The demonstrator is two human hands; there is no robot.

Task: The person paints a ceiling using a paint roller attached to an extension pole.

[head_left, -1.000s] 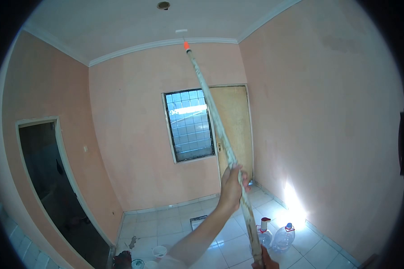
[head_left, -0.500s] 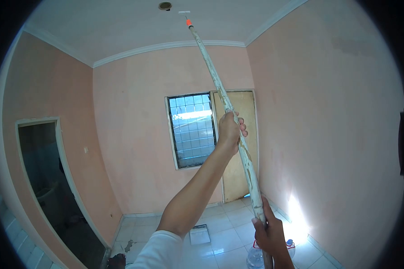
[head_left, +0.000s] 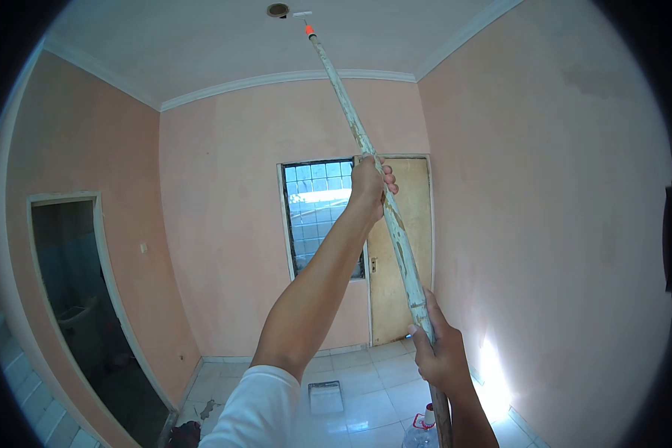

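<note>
A long bamboo pole with flaking pale paint slants up from the bottom right toward the ceiling. At its top is a paint roller with a white sleeve and an orange handle, up at the ceiling beside a round dark fixture. My left hand is wrapped around the pole near its middle, arm stretched upward. Lower down, my right hand grips the same pole, thumb along its near side. The pole's lower end runs out of view at the bottom edge.
A paint tray lies on the tiled floor. A clear plastic bottle with a red handle stands near the pole's lower part. Ahead are a barred window and a door; an open doorway is at left.
Both hands and the pole have moved upward and slightly left. The roller has shifted a little farther along the ceiling, closer to the round fixture. Both hands keep their grip.
</note>
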